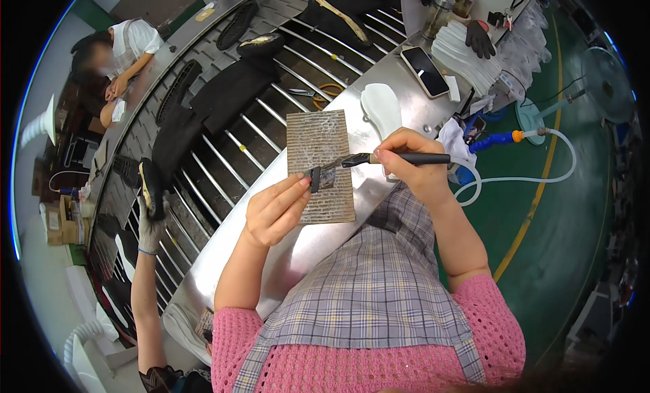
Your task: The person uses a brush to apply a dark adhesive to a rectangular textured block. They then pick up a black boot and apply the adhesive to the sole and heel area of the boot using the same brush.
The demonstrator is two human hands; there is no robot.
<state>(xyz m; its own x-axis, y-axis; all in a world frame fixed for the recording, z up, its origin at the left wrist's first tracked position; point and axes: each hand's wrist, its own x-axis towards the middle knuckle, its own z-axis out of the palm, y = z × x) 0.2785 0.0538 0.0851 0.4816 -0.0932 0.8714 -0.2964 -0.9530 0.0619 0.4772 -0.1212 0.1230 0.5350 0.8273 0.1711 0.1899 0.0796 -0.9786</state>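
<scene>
Two bare hands meet over a ridged grey-brown board (pixel 319 164) on a steel bench (pixel 379 81) as a worker in a pink knit top brushes a small dark piece (pixel 325 179). The left hand (pixel 273 211) pins the piece flat against the board, fingertips (pixel 304 182) closed down on its near edge, thumb tucked beneath. The right hand (pixel 409 161) is wrapped tight round the black handle of a brush (pixel 389 159), whose bristle end lies on the piece just beyond the left fingertips. The step looks to be the coating stroke itself, judged well under way; the next move would call for a steady drawn stroke, with the left fingers shifted clear of wet areas. The piece is dark, small and roughly rectangular, lying flat with a dull sheen near the bristles; finer detail is too small to tell. Past the right knuckles lie a white shoe insole (pixel 381 108) and a phone (pixel 424 71); a white hose (pixel 535 176) curls away beyond the wrist. Across a roller conveyor (pixel 271 115) beyond the board, a co-worker's gloved hand (pixel 150 220) holds a black sole (pixel 150 186)
</scene>
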